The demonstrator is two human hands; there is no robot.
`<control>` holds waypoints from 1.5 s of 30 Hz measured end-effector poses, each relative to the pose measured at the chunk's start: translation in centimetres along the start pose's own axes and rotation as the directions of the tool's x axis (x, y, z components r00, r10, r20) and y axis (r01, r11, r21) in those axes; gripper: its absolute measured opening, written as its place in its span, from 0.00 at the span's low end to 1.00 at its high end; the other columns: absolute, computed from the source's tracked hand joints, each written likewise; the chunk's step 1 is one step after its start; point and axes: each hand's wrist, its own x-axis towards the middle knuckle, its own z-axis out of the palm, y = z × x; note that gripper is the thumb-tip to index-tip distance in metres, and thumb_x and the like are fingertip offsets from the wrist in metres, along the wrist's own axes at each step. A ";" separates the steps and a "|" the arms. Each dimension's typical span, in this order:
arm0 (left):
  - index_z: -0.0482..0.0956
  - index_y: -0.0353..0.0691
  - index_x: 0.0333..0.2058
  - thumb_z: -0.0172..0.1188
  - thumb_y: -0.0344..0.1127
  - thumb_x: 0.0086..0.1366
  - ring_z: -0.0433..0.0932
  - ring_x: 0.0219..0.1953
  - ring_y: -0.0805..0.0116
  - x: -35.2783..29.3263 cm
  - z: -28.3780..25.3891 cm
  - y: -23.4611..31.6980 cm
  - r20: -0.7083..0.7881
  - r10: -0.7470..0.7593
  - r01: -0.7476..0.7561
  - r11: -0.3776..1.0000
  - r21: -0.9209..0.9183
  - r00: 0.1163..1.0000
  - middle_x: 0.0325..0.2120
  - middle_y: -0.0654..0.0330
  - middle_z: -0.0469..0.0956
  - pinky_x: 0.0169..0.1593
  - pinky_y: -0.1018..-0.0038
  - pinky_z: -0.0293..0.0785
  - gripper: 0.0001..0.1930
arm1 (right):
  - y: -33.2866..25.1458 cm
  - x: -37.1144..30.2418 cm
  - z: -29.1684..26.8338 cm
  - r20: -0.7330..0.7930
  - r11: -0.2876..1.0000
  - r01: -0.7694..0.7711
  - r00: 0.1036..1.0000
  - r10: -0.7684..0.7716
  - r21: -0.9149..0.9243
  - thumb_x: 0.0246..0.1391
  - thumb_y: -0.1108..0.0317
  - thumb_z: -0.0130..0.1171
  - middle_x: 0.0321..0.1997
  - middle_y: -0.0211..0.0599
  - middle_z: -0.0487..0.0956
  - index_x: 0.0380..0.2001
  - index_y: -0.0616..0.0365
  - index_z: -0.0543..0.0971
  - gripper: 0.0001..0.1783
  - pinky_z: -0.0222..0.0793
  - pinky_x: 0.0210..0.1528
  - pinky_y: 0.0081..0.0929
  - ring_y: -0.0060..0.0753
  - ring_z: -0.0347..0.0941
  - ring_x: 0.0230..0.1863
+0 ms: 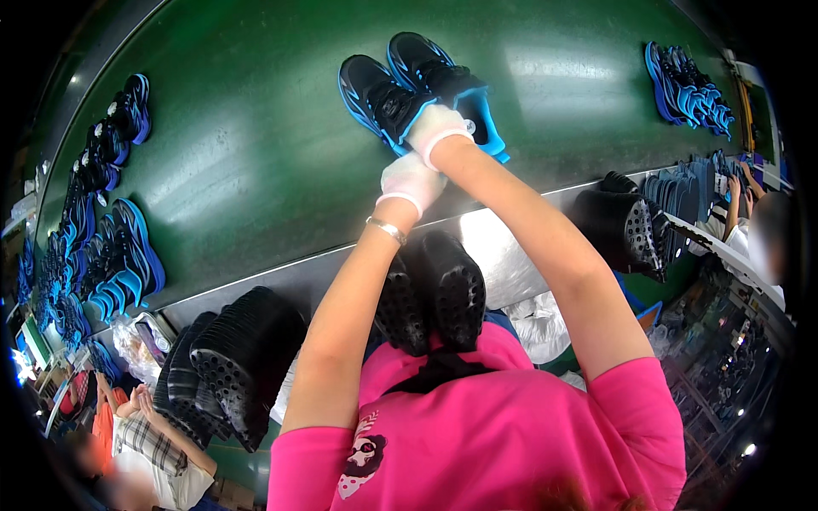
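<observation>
A pair of black-and-blue sneakers, the left sneaker [373, 92] and the right sneaker [428, 65], sits side by side on the green work surface [256, 128], toes pointing away from me. Both my hands wear thin white gloves. My right hand [438, 128] is curled over the left sneaker's opening and closed on its collar. Right beside it, at that sneaker's heel, my left hand [412, 180] is closed, its fingertips hidden behind my right hand and wrist. The right sneaker's blue-lined heel stands just right of my right hand.
Rows of black-and-blue sneakers [128, 247] line the left side; another group [688, 89] stands far right. Black shoe lasts with perforated ends [230, 358] lean along the near edge, also in front of my body [456, 289] and at right [626, 226]. People work at both sides.
</observation>
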 end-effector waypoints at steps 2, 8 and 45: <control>0.80 0.45 0.41 0.54 0.51 0.59 0.78 0.45 0.51 0.7 0.0 0.0 0.035 -0.050 0.048 0.997 0.057 0.998 0.41 0.51 0.80 0.47 0.63 0.74 0.19 | -0.1 0.1 0.0 -0.019 0.989 -0.086 0.996 0.089 0.119 0.54 0.53 0.51 0.46 0.54 0.78 0.42 0.59 0.80 0.22 0.72 0.50 0.37 0.51 0.75 0.50; 0.83 0.42 0.35 0.59 0.46 0.56 0.79 0.44 0.53 0.0 0.2 0.5 -0.071 -0.033 0.044 0.986 0.158 0.997 0.38 0.50 0.81 0.47 0.64 0.75 0.15 | -0.9 -2.8 -2.7 -0.059 0.960 0.035 0.998 -0.019 0.277 0.55 0.55 0.50 0.47 0.52 0.78 0.48 0.57 0.77 0.22 0.70 0.51 0.37 0.51 0.73 0.51; 0.60 0.33 0.60 0.45 0.47 0.71 0.72 0.53 0.63 -20.1 -1.3 0.5 0.016 0.502 0.073 -0.094 -0.993 0.865 0.51 0.54 0.71 0.58 0.65 0.68 0.27 | 2.6 -32.6 -5.1 -0.505 0.613 0.745 0.648 -0.571 0.262 0.42 0.63 0.65 0.52 0.53 0.72 0.52 0.65 0.69 0.33 0.64 0.56 0.38 0.54 0.67 0.54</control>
